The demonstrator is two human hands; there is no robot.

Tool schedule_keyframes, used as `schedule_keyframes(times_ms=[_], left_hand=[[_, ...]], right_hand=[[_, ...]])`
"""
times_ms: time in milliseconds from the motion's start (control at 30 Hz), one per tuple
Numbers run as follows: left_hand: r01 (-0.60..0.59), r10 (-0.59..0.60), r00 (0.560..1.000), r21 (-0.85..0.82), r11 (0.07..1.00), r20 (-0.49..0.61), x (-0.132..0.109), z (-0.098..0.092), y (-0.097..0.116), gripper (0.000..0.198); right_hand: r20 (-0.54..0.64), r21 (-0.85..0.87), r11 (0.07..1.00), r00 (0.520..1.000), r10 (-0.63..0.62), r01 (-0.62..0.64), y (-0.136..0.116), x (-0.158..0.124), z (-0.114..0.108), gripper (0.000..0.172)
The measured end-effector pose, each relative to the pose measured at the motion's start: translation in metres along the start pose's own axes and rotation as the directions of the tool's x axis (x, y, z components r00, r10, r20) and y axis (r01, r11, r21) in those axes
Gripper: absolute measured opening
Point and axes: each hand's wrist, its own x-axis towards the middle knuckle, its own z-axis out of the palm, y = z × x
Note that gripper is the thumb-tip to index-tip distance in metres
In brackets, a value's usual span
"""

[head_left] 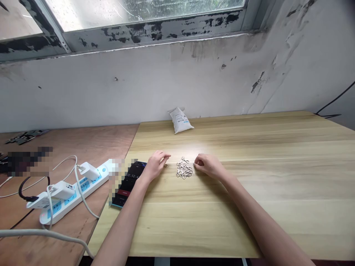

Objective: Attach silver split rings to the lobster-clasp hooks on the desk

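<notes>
A small pile of silver metal clasps with rings (184, 170) lies on the wooden tabletop between my hands. To its left is my left hand (157, 163), fingers stretched toward the pile, with nothing visible in them. Just under those fingertips shows a single small ring (165, 166); whether it touches the hand I cannot tell. My right hand (206, 164) is at the pile's right edge, thumb and forefinger pinched together. A tiny metal clasp (194, 164) shows at their tips, mostly hidden by the fingers.
A phone (129, 184) showing a running timer lies beside my left forearm. Further left, a white power strip (80, 190) carries plugs and loose cables on a brown board (111, 138). A white plastic packet (181, 121) rests near the wall, at the light tabletop's (263, 147) back edge.
</notes>
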Motion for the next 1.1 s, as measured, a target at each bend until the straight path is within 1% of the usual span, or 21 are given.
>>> schedule_keyframes(times_ms=[100,233,333,500,633,767,833,967,1100], left_hand=[[-0.012,0.012,0.999,-0.006,1.0,0.03,0.0,0.002,-0.001,0.023],[-0.025,0.026,0.999,-0.009,1.0,0.038,0.0,0.004,-0.001,0.024],[-0.034,0.034,0.999,-0.019,0.999,0.013,0.002,0.005,0.0,0.021],[-0.042,0.042,0.999,-0.023,0.999,-0.019,0.002,0.007,0.005,0.015],[-0.057,0.057,0.998,-0.011,0.998,-0.008,0.001,0.01,0.013,0.015],[-0.067,0.067,0.997,0.013,0.998,-0.03,0.001,0.011,0.022,0.013],[-0.072,0.072,0.997,0.003,0.997,-0.018,0.001,0.011,0.026,0.011],[-0.044,0.044,0.999,0.015,0.999,0.002,0.001,0.01,0.03,0.005],[-0.014,0.013,0.999,0.007,1.0,0.029,0.0,0.01,0.031,0.002]], right_hand=[[-0.036,0.025,1.0,0.999,-0.012,0.013,0.001,0.001,0.004,0.013],[-0.116,0.07,0.997,0.993,-0.02,0.029,0.002,0.002,0.009,0.013],[-0.161,0.089,0.996,0.987,-0.01,0.024,0.001,0.002,0.01,0.011],[-0.202,0.121,0.993,0.979,0.025,0.0,-0.001,0.001,0.008,0.011],[-0.223,0.234,0.972,0.974,0.045,0.009,-0.007,0.0,0.01,0.01],[-0.223,0.352,0.936,0.973,0.053,0.03,-0.016,-0.001,0.013,0.01],[-0.215,0.367,0.93,0.975,0.052,0.031,-0.02,-0.003,0.015,0.009],[-0.216,0.378,0.925,0.975,0.055,0.032,-0.025,-0.005,0.016,0.007],[-0.25,0.395,0.913,0.968,-0.002,0.104,-0.031,-0.005,0.016,0.01]])
